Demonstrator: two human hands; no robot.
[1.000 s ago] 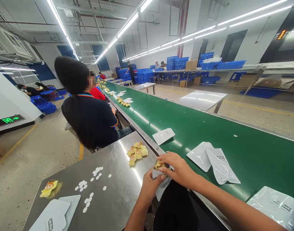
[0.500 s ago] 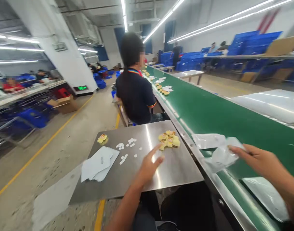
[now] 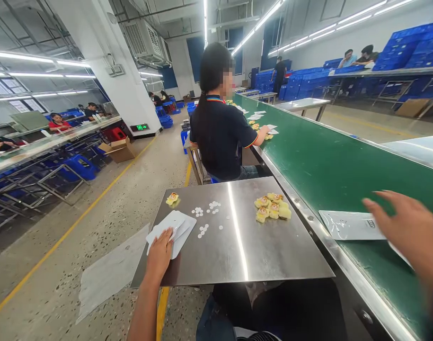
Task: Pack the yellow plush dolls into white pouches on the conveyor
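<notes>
Resting on the stack of flat white pouches [image 3: 185,227] at the near-left edge of the bare steel tabletop [image 3: 216,260], the left hand [image 3: 159,255] has its fingers extended close together; no pinch is visible. This placement probably steadies the stack and keeps it within easy left-hand reach. The right hand [image 3: 411,227], blurred, is spread over the green conveyor belt [image 3: 319,156], thumb apart from fingers, with nothing visibly held. Beneath and beside it lies a glossy white pouch [image 3: 347,225].

The cluster of small yellow character figures [image 3: 274,210] sits near the belt side, presumably for short reach; a single yellow figure [image 3: 172,199] lies apart at the far-left corner. Small white round discs [image 3: 203,229] are spread between, which likely eases separate pickup.

The belt pouch's dark label [image 3: 370,223] is illegible. A green-lit sign [image 3: 140,127] shows a pictogram and arrow.
</notes>
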